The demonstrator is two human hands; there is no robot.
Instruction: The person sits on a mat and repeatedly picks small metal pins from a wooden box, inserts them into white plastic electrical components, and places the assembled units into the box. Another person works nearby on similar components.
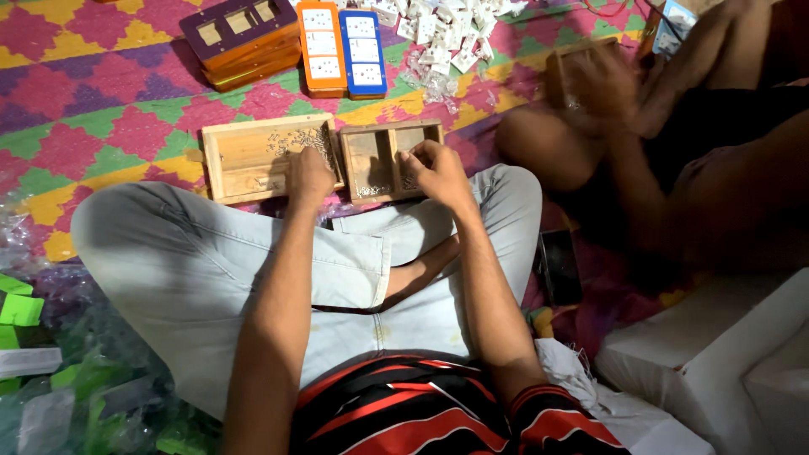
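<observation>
A heap of small clear bags point(442, 38) holding white parts lies at the top of the view, just right of the blue board point(364, 52) and touching its upper right corner. Up and well right of that board, at the top edge, stands a small blue and white box point(674, 24), partly hidden by another person's arm. Far down and right of the board, in the bottom right corner, sits a big plain white carton point(725, 354). Far down and left of it, in the bottom left corner, lie clear plastic bags point(76, 388) with green and white pieces inside.
</observation>
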